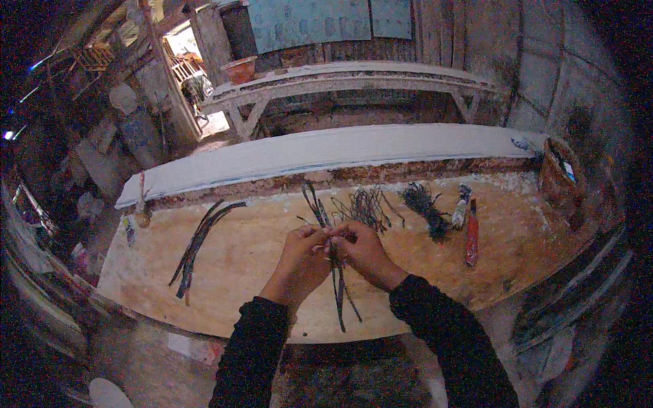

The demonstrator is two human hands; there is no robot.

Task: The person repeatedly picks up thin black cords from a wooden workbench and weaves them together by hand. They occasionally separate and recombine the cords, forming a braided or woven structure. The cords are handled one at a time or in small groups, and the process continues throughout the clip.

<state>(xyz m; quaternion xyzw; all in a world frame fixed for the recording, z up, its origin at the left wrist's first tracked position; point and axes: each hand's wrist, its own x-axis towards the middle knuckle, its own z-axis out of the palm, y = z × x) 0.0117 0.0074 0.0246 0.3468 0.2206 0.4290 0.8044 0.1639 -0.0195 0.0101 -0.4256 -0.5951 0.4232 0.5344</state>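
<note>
My left hand (303, 264) and my right hand (365, 253) meet at the middle of the wooden table, fingers closed around a bundle of dark flat strips (339, 299). The strips stick out beyond my fingers and trail back toward the table's near edge. Between my fingertips the exact grip is too small to make out. Just past my right hand lies a loose tangle of thin dark cord (371, 206). Off to the left, apart from my hands, rests another bundle of dark strips (201, 245).
To the right lie a bunch of dark cords (423, 202), a whitish wrapped piece (461, 207) and a long red tool (472, 234). A raised white board (326, 151) runs along the table's far edge. A brown bag (554, 166) stands at its right end; a long bench (354, 81) is behind.
</note>
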